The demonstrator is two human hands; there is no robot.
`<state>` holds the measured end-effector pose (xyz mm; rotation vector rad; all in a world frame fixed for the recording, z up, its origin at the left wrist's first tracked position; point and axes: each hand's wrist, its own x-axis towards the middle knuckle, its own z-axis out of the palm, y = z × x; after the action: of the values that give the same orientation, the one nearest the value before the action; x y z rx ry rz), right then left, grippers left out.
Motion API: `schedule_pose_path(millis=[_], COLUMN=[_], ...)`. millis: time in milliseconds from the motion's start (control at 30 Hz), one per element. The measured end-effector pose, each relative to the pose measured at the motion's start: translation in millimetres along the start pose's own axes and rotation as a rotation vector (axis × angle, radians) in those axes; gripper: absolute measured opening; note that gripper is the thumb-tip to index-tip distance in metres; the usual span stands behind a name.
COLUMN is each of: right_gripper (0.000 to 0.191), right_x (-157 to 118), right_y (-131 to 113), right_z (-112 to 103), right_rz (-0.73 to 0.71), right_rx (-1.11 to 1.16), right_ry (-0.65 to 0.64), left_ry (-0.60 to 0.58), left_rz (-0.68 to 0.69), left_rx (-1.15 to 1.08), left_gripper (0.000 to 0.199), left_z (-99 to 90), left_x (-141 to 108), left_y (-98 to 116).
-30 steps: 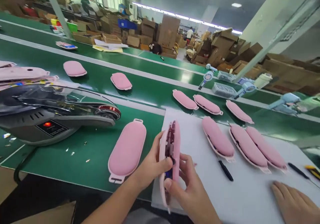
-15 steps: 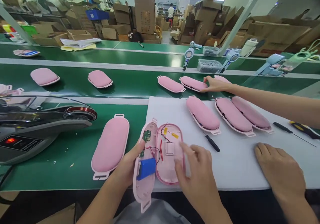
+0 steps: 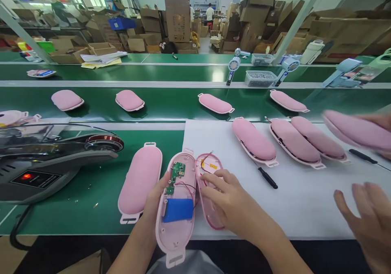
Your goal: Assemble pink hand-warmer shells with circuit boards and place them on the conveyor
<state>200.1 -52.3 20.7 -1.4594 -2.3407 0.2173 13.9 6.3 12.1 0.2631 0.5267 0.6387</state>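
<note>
My left hand (image 3: 157, 198) grips a pink shell half (image 3: 175, 237) by its left side and holds it tilted. Inside it are a green circuit board (image 3: 177, 174), thin wires and a blue battery pack (image 3: 178, 210). My right hand (image 3: 227, 196) is on the matching pink shell half (image 3: 210, 216), fingers over its inside and palm at its right edge; the thumb is hidden. Thin wires and yellow tape (image 3: 209, 166) show in that half. A closed pink case (image 3: 140, 180) lies just left of my left hand.
Several pink cases (image 3: 253, 139) and a black screwdriver (image 3: 268, 178) lie on the white sheet (image 3: 293, 209). At right, a co-worker's hand (image 3: 366, 217) is raised, and another pink case (image 3: 357, 131) is held up. A grey machine (image 3: 61, 164) stands left. More cases (image 3: 215, 104) sit on the green belt.
My right hand has moved left onto the shell half, which now stands more tilted. The left shell half has turned to face me more. The co-worker has lifted a case off the belt.
</note>
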Motion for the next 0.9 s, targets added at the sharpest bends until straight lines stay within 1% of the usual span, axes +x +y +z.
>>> schedule_pose_path(millis=[67, 133, 233, 300, 333, 400, 467, 533, 567, 600, 633, 667, 733, 767, 800, 833, 900], right_gripper=[0.040, 0.041, 0.035, 0.038, 0.040, 0.037, 0.027, 0.019, 0.021, 0.024, 0.025, 0.026, 0.028, 0.029, 0.028, 0.028, 0.024], right_x=[1.5, 0.5, -4.2, -7.1, -7.6, -6.0, -0.3, 8.4, 13.4, 18.3, 23.1, 27.6, 35.5, 38.9, 42.0, 44.8, 49.3], right_y=[-2.4, -4.8, -7.3, -8.6, -9.1, -10.0, -10.0, -8.6, -7.3, -5.8, -4.0, -2.2, 1.1, 2.4, 3.3, 4.0, 4.6], right_z=[-9.4, -12.3, -3.3, 5.6, 8.8, 9.9, 4.2, -4.5, -8.2, -10.9, -12.3, -12.5, -10.2, -8.3, -6.5, -4.8, -2.4], right_rz=[0.021, 0.042, 0.137, 0.203, 0.223, 0.271, 0.366, 0.442, 0.464, 0.468, 0.452, 0.420, 0.320, 0.271, 0.251, 0.270, 0.397], right_rx=[0.094, 0.175, 0.168, 0.166, 0.204, 0.380, 0.639, 0.934, 1.044, 1.096, 1.083, 1.010, 0.799, 0.734, 0.721, 0.752, 0.879], right_ry=[-0.059, -0.079, -0.014, 0.025, 0.031, 0.037, 0.041, -0.027, -0.064, -0.083, -0.068, -0.013, 0.142, 0.180, 0.179, 0.144, 0.040], left_ry=[0.003, 0.017, 0.102, 0.158, 0.179, 0.206, 0.208, 0.193, 0.178, 0.158, 0.133, 0.104, 0.048, 0.032, 0.023, 0.018, 0.009], left_rz=[0.029, 0.037, 0.017, 0.003, 0.002, 0.006, 0.005, -0.009, -0.015, -0.011, 0.009, 0.040, 0.109, 0.137, 0.156, 0.166, 0.174], left_rx=[0.018, 0.031, 0.054, 0.066, 0.071, 0.083, 0.094, 0.106, 0.111, 0.112, 0.112, 0.109, 0.103, 0.101, 0.100, 0.099, 0.095], left_gripper=[0.037, 0.037, 0.035, 0.033, 0.032, 0.028, 0.026, 0.028, 0.031, 0.032, 0.033, 0.032, 0.031, 0.033, 0.038, 0.043, 0.050], left_z=[-3.0, -7.4, -13.0, -13.6, -12.9, -10.6, -9.1, -9.8, -10.7, -11.7, -12.2, -12.1, -9.2, -6.6, -3.6, -0.8, 3.3], left_x=[-1.3, -2.9, -5.7, -7.3, -7.7, -7.8, -6.8, -5.1, -4.1, -2.9, -1.8, -0.6, 1.3, 2.0, 2.6, 2.9, 3.5], left_y=[1.3, 2.3, 3.4, 3.8, 3.9, 3.3, 1.6, -1.3, -3.1, -4.9, -6.5, -7.9, -9.3, -9.5, -9.4, -9.1, -8.5])
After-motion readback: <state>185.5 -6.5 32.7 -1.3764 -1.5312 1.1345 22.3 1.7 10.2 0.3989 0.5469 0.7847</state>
